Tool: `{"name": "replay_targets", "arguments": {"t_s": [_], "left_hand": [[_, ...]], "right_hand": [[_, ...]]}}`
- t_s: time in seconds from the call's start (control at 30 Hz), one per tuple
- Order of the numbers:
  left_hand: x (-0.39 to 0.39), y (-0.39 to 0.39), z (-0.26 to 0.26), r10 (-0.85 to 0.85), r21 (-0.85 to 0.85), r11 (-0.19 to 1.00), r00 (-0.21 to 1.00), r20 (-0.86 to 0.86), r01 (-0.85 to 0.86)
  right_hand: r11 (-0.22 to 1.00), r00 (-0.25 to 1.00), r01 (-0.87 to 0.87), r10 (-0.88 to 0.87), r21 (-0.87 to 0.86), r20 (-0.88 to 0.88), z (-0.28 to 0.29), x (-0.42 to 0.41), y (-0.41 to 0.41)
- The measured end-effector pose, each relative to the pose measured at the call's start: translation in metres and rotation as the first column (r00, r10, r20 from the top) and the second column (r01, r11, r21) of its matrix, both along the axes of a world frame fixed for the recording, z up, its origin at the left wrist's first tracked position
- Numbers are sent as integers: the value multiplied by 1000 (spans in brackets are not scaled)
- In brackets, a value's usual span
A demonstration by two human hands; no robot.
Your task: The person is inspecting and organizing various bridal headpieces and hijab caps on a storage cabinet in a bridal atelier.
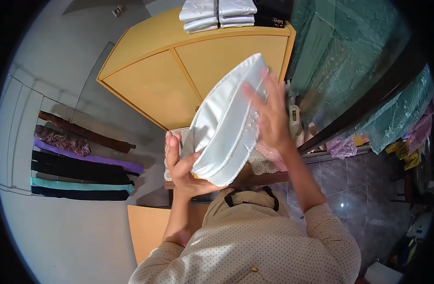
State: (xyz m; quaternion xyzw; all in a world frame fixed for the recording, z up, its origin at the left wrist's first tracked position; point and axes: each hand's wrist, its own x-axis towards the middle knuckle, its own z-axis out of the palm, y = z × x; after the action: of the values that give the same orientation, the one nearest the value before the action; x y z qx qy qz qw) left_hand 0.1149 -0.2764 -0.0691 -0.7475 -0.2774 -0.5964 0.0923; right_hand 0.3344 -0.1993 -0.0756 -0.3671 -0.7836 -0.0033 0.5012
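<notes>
A white satin cap [227, 124] with a beaded, scalloped edge is tilted up before my chest, its hollow inside facing left. My left hand [183, 170] supports its lower end, with the thumb against the satin and the fingers raised at the left. My right hand [273, 110] is at the beaded outer side, fingers spread and blurred by motion. Whether those fingertips touch the cap is hard to tell. Beneath it, a table with a lace cloth [261, 167] is partly hidden, and a pink beaded cloth item [272, 156] lies there.
A yellow wooden cabinet [142, 88] stands ahead, bearing stacked packs of folded white cloth [217, 16]. On the left wall, a wire rack [43, 103] holds several folded cloths. Green lace garments [344, 71] hang at the right, behind a dark slanting bar [373, 99].
</notes>
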Motion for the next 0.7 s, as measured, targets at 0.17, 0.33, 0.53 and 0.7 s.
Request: {"name": "replay_targets", "arguments": {"t_s": [0.17,0.33,0.53,0.7], "left_hand": [[16,-3,-8,45,-86,995,999,-25,-47],[18,-7,-19,38,-124,991,999,-13,-40],[26,-7,-24,41,-94,995,999,-29,-44],[38,-10,-25,50,-100,994,999,6,-49]], "right_hand": [[993,964,45,-71,-107,-257,-23,47,38],[977,977,-211,210,21,46,20,10,-36],[984,955,-178,166,25,245,14,2,-77],[1000,999,3,-3,2,54,7,28,-31]]}}
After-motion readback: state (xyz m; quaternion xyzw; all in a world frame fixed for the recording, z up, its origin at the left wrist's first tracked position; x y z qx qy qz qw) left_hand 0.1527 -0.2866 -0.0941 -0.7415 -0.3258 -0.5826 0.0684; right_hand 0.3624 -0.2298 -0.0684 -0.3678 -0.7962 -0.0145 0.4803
